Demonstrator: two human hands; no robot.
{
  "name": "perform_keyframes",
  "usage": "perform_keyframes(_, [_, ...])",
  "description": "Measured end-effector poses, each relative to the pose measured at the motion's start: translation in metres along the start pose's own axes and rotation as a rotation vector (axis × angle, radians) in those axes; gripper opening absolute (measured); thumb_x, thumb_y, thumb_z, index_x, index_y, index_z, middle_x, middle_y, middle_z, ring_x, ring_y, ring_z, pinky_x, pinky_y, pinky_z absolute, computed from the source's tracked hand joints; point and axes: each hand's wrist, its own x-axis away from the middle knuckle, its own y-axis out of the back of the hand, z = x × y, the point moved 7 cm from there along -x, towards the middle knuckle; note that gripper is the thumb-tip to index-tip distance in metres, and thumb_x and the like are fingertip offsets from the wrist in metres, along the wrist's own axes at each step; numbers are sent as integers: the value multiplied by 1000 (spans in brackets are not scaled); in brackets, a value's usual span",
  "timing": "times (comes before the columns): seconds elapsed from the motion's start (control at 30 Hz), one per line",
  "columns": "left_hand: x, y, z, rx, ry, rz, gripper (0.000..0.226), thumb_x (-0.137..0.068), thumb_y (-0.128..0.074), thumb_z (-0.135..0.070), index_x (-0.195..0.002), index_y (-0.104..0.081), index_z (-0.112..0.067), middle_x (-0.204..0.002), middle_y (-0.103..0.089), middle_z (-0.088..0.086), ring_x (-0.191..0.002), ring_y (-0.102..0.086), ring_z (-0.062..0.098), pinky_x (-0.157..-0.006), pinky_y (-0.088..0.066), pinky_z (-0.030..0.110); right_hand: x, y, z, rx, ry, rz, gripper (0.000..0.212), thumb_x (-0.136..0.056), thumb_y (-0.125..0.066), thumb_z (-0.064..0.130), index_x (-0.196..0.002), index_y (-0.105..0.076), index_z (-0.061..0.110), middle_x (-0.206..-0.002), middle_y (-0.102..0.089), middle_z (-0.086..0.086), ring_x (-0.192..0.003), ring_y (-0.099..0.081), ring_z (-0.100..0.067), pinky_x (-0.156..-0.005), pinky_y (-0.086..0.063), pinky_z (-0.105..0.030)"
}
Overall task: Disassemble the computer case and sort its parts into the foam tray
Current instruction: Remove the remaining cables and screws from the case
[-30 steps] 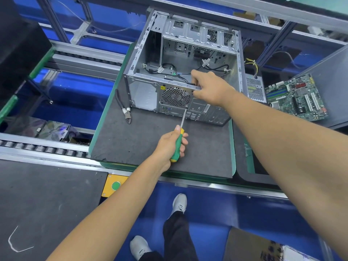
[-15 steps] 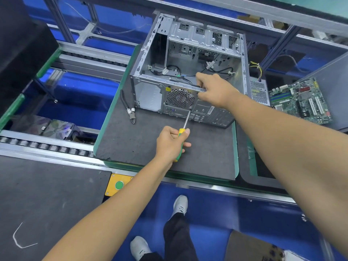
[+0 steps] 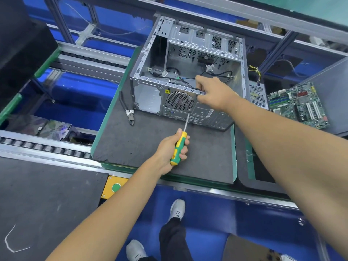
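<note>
An open grey metal computer case [image 3: 150, 95] stands on a dark foam mat [image 3: 146, 144], its rear panel with the round fan grille [image 3: 179, 100] facing me. My left hand [image 3: 169, 147] grips the green-and-yellow handle of a screwdriver [image 3: 178, 147]. The tip of its shaft touches the rear panel just below the grille. My right hand [image 3: 214, 93] grips the case's upper rear edge, fingers curled over the rim. Loose black cables [image 3: 173, 72] lie inside the case.
Black-handled cutters [image 3: 128, 110] lie on the mat left of the case. A green motherboard [image 3: 297, 104] and a perforated metal box [image 3: 257, 95] sit on a grey surface at the right. A roller conveyor [image 3: 37, 146] runs along the left. A green button [image 3: 116, 187] is on the front rail.
The screwdriver handle has turned in my left hand while its tip stays at the rear panel. My right hand keeps its hold on the case's edge.
</note>
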Motion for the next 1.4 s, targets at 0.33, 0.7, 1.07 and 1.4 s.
perform_keyframes(0.33, [-1,6,-14,-464,-365,-321,45,-86,-82,-38,-85,-43,-15,-79,-62,5,-64,-75,20,-49,-52,33,-1,0,0,7,0,-4,20,-79,-56,20,-83,-37,25,-69,-47,-6,-61,-39,-23,-55,-29,-36])
perform_keyframes(0.7, [-4,-3,-2,-464,-265,-267,42,-108,-42,-46,-96,-61,-11,-69,-56,-1,-45,-48,11,-44,-40,25,0,-1,2,12,12,16,20,-76,-54,23,-83,-35,24,-75,-45,-6,-72,-41,-29,-58,-30,-38])
perform_keyframes(1.07, [1,13,-11,-457,-467,-397,43,-83,-86,-28,-92,-46,-15,-75,-60,6,-52,-64,19,-44,-50,30,3,1,5,-22,36,25,21,-75,-52,27,-80,-32,25,-75,-43,-6,-65,-34,-26,-58,-29,-38])
perform_keyframes(1.4, [9,11,-16,-798,-455,-495,33,-98,-60,-54,-91,-58,-21,-75,-75,-2,-72,-76,14,-81,-60,51,-1,0,1,-19,42,1,22,-79,-56,20,-81,-35,22,-75,-43,-7,-62,-33,-24,-56,-27,-36])
